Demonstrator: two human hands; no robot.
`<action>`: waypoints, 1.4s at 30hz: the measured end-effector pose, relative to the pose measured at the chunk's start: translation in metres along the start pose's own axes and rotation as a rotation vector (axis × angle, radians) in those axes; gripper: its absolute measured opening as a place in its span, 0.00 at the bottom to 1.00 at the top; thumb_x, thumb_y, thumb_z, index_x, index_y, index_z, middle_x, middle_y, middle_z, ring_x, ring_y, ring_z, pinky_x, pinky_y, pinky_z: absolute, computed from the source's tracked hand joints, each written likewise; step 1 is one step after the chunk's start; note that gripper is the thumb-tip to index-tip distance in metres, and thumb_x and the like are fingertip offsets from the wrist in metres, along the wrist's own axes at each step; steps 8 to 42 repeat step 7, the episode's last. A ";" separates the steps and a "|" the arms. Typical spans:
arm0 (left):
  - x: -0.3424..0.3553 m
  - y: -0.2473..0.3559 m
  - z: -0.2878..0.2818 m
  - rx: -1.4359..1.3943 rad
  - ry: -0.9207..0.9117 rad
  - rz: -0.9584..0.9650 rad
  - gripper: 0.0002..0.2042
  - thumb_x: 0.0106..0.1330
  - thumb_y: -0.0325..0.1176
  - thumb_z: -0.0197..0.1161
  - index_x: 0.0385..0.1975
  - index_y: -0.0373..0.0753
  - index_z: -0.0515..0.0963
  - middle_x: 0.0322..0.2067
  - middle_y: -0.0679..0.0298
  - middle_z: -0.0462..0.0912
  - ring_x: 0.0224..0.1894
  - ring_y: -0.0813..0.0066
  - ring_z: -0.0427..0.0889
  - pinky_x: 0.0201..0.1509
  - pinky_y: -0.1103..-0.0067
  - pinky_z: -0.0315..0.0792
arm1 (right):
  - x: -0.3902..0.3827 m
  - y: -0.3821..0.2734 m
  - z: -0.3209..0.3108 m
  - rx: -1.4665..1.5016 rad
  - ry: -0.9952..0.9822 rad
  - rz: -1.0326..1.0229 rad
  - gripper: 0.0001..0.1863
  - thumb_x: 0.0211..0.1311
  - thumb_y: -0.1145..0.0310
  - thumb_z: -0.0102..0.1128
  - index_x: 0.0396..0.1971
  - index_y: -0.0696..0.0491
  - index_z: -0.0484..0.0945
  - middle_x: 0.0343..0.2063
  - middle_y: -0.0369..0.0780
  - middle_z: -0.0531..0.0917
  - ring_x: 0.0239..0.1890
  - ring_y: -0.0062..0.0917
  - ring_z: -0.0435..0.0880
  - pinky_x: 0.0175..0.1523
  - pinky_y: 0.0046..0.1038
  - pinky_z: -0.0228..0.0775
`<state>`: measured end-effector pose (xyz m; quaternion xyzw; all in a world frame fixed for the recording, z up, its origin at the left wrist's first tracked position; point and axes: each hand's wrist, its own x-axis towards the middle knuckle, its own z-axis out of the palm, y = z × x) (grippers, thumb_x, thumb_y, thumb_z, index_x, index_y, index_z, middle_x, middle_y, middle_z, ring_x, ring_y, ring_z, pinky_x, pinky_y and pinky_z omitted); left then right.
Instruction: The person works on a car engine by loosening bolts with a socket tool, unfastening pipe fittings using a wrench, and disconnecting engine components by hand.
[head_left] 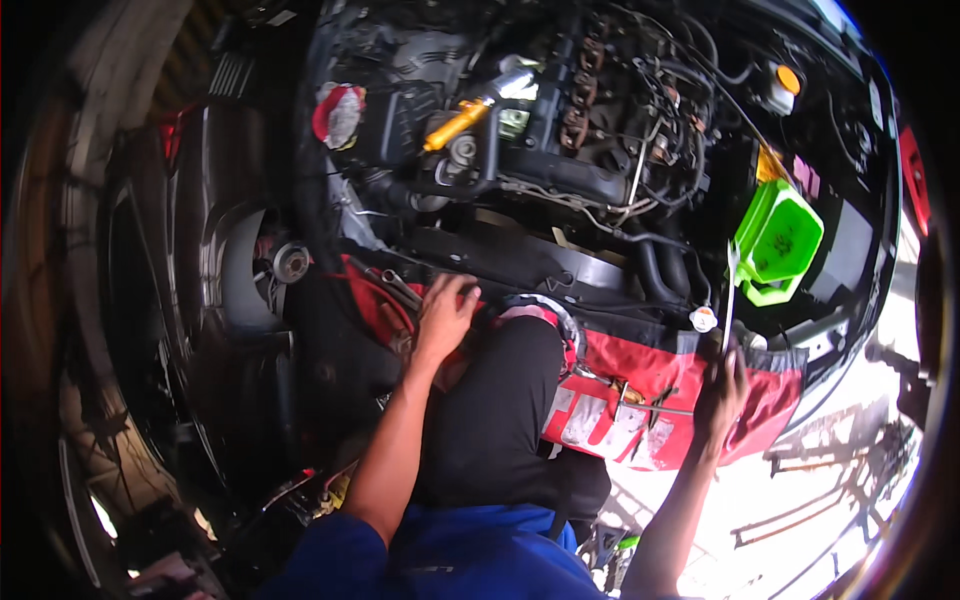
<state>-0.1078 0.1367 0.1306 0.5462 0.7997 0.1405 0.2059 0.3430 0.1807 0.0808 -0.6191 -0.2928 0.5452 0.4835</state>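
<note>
My right hand [724,390] is closed around the lower end of a long silver wrench [731,295], which stands nearly upright in the picture. Just right of the wrench's upper end sits a bright green six-sided plastic container [796,222] with dark bits inside. My left hand [445,315] rests at the front edge of the engine bay, fingers apart and slightly bent, with nothing seen in them. Close to its left, several metal tools [400,287] lie on a red cover [640,360] with black trim. My knee [515,365], in black trousers, leans on that cover between both hands.
Beyond my hands lies the open engine [590,170], with hoses and metal lines. A yellow-handled tool [458,125] and a crumpled red-and-white rag [340,115] lie on it. An orange-capped reservoir [783,90] is at the far right. A dark car part with an exposed hub [291,263] stands left.
</note>
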 end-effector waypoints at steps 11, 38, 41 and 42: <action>-0.086 -0.022 0.002 0.117 -0.138 -0.086 0.16 0.73 0.41 0.68 0.54 0.40 0.84 0.56 0.46 0.81 0.65 0.48 0.78 0.73 0.62 0.68 | -0.146 0.049 -0.134 0.551 -0.100 0.374 0.22 0.79 0.73 0.60 0.68 0.56 0.72 0.47 0.40 0.83 0.34 0.14 0.71 0.39 0.17 0.65; -0.086 -0.022 0.002 0.117 -0.138 -0.086 0.16 0.73 0.41 0.68 0.54 0.40 0.84 0.56 0.46 0.81 0.65 0.48 0.78 0.73 0.62 0.68 | -0.146 0.049 -0.134 0.551 -0.100 0.374 0.22 0.79 0.73 0.60 0.68 0.56 0.72 0.47 0.40 0.83 0.34 0.14 0.71 0.39 0.17 0.65; -0.086 -0.022 0.002 0.117 -0.138 -0.086 0.16 0.73 0.41 0.68 0.54 0.40 0.84 0.56 0.46 0.81 0.65 0.48 0.78 0.73 0.62 0.68 | -0.146 0.049 -0.134 0.551 -0.100 0.374 0.22 0.79 0.73 0.60 0.68 0.56 0.72 0.47 0.40 0.83 0.34 0.14 0.71 0.39 0.17 0.65; -0.086 -0.022 0.002 0.117 -0.138 -0.086 0.16 0.73 0.41 0.68 0.54 0.40 0.84 0.56 0.46 0.81 0.65 0.48 0.78 0.73 0.62 0.68 | -0.146 0.049 -0.134 0.551 -0.100 0.374 0.22 0.79 0.73 0.60 0.68 0.56 0.72 0.47 0.40 0.83 0.34 0.14 0.71 0.39 0.17 0.65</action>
